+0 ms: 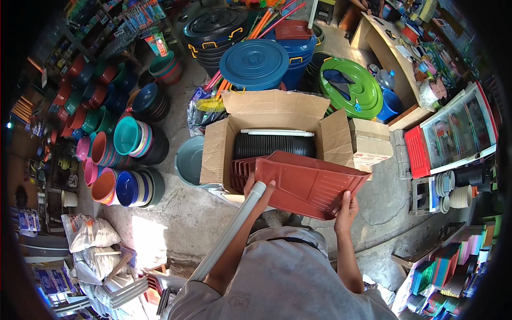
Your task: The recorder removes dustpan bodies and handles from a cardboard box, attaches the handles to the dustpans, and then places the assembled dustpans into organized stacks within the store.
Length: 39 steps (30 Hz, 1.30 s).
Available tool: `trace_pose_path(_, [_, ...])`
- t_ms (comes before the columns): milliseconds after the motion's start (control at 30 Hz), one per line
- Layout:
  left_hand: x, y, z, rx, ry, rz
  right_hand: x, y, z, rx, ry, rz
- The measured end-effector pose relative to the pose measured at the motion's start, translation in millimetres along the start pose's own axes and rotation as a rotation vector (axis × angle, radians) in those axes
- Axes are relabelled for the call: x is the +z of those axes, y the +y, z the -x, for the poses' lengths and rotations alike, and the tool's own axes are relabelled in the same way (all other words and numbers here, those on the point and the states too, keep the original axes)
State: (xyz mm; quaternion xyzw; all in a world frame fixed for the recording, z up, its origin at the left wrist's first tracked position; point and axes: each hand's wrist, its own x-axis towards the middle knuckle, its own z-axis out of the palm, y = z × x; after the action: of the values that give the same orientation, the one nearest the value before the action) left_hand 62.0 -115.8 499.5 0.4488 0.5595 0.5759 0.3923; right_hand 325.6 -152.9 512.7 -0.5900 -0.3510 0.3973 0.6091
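Note:
A red-brown plastic dustpan (298, 184) with ridges tilts in front of me, over the near side of an open cardboard box (216, 154). My left hand (261, 200) is closed at its left edge and also holds a pale grey pipe (229, 232), which slants back along my left forearm. At the dustpan's lower right corner, my right hand (346, 212) grips the rim, thumb on top. Inside the box lie a stack of red-brown dustpans (242, 172), a row of black ribbed pieces (274, 144) and white tubes (277, 133). The dustpan hides part of the box's contents.
Behind the box stand a blue lidded bin (253, 61) and a green lid (354, 88) with scissors on it. A grey tub (189, 160) touches the box's left side. Stacked pails (133, 186) fill the left; a smaller carton (370, 141) stands right.

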Motion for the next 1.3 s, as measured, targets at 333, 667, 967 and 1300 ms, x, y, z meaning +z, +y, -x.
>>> trace_pose_path(333, [-12.5,-35.3,3.6,-0.252,-0.222,-0.076,-1.3,-8.0,-7.3,0.235,-0.033,0.149])
trace_pose_path(667, [-27.9,-58.9,4.2,-0.480,-0.161,0.117,17.2,-27.7,10.3,0.228,-0.254,0.036])
trace_pose_path(967, [-27.9,-70.4,15.8,-0.535,-0.099,0.277,40.4,-76.8,28.1,0.158,-0.618,0.081])
trace_pose_path(1300, [-41.0,-49.1,16.9,-0.663,-0.211,0.498,31.0,-72.0,9.6,0.075,-0.406,0.018])
